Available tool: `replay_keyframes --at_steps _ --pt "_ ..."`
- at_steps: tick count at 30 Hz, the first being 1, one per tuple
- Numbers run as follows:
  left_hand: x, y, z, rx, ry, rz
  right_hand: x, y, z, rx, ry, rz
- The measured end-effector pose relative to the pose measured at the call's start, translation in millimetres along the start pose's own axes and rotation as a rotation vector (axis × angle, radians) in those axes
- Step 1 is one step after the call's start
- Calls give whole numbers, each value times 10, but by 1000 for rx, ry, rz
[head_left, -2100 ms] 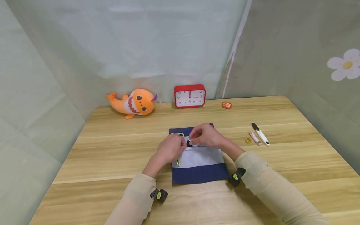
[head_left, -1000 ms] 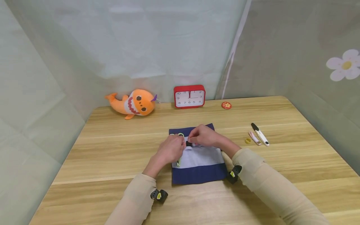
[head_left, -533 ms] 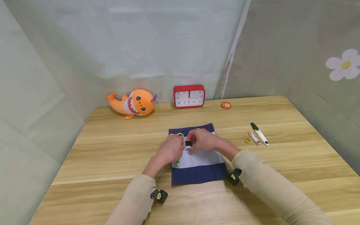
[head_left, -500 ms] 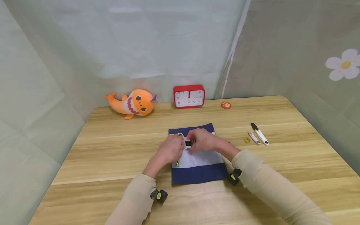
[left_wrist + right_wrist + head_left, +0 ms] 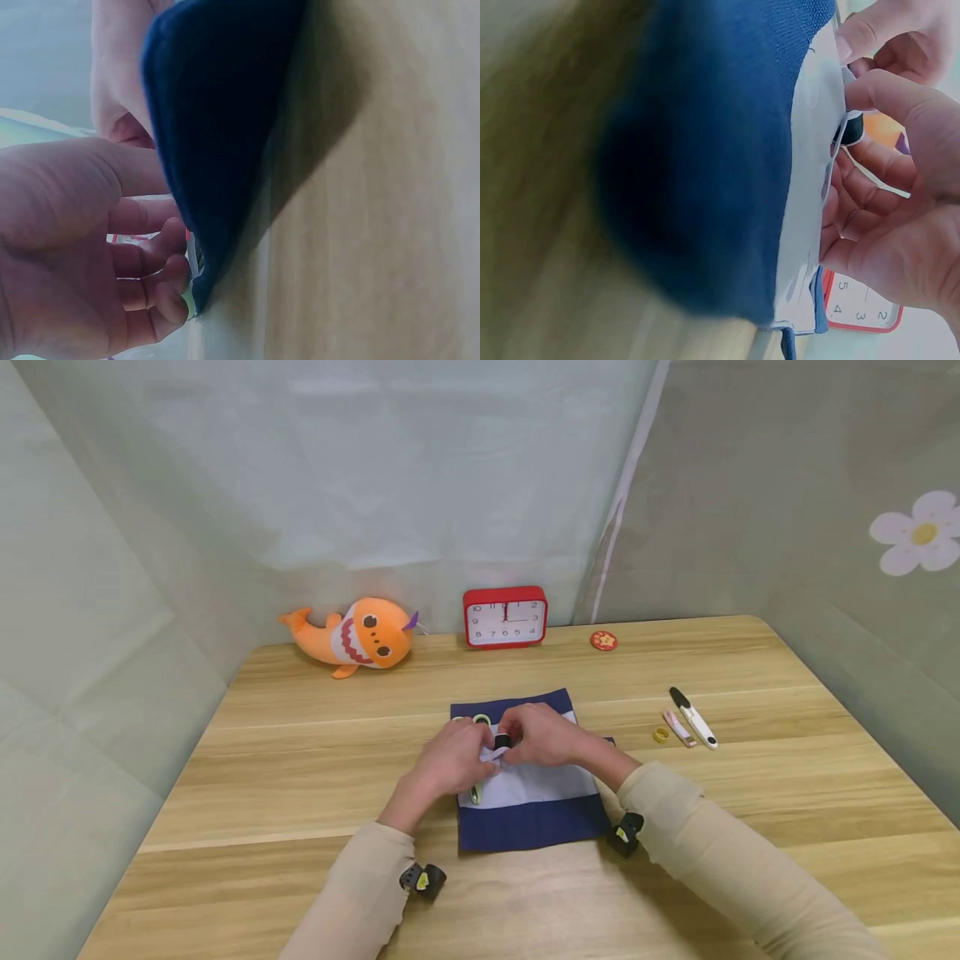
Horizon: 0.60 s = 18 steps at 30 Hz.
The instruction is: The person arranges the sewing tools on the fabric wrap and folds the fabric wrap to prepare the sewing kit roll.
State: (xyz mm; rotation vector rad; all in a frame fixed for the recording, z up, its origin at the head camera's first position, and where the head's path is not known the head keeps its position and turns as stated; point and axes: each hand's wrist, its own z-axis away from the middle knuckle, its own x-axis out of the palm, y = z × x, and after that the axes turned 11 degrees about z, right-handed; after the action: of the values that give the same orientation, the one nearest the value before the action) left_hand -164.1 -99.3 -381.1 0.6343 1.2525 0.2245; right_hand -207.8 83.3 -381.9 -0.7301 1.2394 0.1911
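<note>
A navy and pale grey cloth pouch [image 5: 534,825] lies flat mid-table. At its pocket opening, a small spool of black thread [image 5: 502,741] with white ends is partly sunk behind the grey cloth. My right hand [image 5: 546,735] pinches the spool from the right, fingers behind it and thumb on the pocket front, as the right wrist view also shows of the spool [image 5: 851,130]. My left hand [image 5: 452,758] pinches the pocket edge beside the spool, thumb on the cloth. Under that hand, green-handled scissors [image 5: 476,793] sit in the pouch, partly hidden.
To the right lie thread snips [image 5: 696,720] in black and white, a pink folded tape [image 5: 679,729] and a yellow ring [image 5: 661,735]. Along the back are an orange plush shark [image 5: 363,633], a red clock [image 5: 506,617] and a round red badge [image 5: 603,640].
My right hand has come down from above the spool to its right side, and the spool sits more upright at the pocket. My left thumb has stretched out onto the pocket edge.
</note>
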Motion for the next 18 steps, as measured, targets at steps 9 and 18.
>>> replay_keyframes --at_steps 9,18 --pt "33 5 -10 -14 22 -24 3 22 2 -10 2 -10" --pt "20 20 4 -14 27 -25 -9 33 19 -43 -15 -34"
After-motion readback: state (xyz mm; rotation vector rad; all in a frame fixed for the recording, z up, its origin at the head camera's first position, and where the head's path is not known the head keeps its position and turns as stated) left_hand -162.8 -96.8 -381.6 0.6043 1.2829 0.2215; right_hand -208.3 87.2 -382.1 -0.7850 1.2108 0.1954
